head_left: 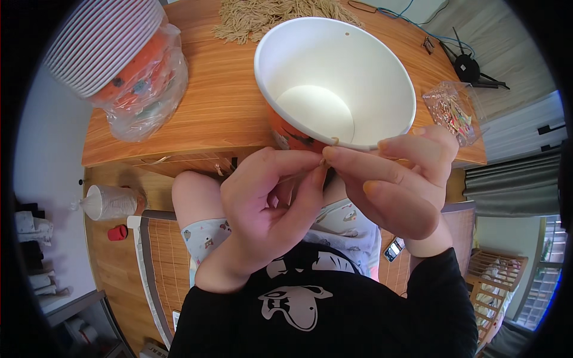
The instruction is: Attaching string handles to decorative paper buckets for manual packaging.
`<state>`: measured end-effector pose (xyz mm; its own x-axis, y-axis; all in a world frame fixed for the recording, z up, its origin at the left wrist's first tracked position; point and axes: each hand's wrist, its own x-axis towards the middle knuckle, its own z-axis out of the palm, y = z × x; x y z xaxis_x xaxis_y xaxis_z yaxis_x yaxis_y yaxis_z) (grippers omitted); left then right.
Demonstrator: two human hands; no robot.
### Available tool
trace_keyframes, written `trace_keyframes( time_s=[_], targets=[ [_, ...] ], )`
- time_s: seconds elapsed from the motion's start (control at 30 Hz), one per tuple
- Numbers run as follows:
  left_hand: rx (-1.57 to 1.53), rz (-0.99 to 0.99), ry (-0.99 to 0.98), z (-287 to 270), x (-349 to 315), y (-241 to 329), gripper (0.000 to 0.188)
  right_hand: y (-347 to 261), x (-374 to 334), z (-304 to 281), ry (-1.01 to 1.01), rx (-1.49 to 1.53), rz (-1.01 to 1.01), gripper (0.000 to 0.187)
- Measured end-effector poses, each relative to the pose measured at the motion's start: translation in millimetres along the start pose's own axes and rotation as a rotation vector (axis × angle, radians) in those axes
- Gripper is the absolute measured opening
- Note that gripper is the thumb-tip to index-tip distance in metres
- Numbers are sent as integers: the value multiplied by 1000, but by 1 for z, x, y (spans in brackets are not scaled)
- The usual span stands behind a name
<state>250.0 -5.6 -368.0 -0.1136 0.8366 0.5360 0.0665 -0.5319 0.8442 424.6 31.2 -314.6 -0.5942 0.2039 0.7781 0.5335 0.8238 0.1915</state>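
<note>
A person in a black T-shirt (pixel 358 304) with a white cartoon print sits at a wooden table (pixel 218 95), both hands raised in front of them. The left hand (pixel 265 197) pinches something small, apparently a thin tan cord (pixel 335 141), between thumb and index finger. The right hand (pixel 406 182) meets it fingertip to fingertip, its other fingers curled; whether it also grips the cord cannot be told. A short bit of cord shows just above the fingertips, at the near rim of a large bucket (pixel 325 110), white inside and orange outside, standing upright on the table. A small hole shows high in the bucket's far wall. Behind the bucket lies a heap of tan cords (pixel 250 21). Further left, stacked buckets (pixel 107 42) lean in clear plastic wrap (pixel 170 83). On the right sits a clear box (pixel 453 110) of small colourful pieces.
</note>
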Motion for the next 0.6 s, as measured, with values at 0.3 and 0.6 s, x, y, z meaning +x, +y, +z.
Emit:
trace_keyframes(
  time_s=[0.3,0.6],
  targets=[
    [88,99,-10,-1,0,-1,16,3,2,-4,-26,36,11,40],
    [-182,-34,-48,-4,1,-4,13,6,0,2,71,109,-8,32]
  ],
)
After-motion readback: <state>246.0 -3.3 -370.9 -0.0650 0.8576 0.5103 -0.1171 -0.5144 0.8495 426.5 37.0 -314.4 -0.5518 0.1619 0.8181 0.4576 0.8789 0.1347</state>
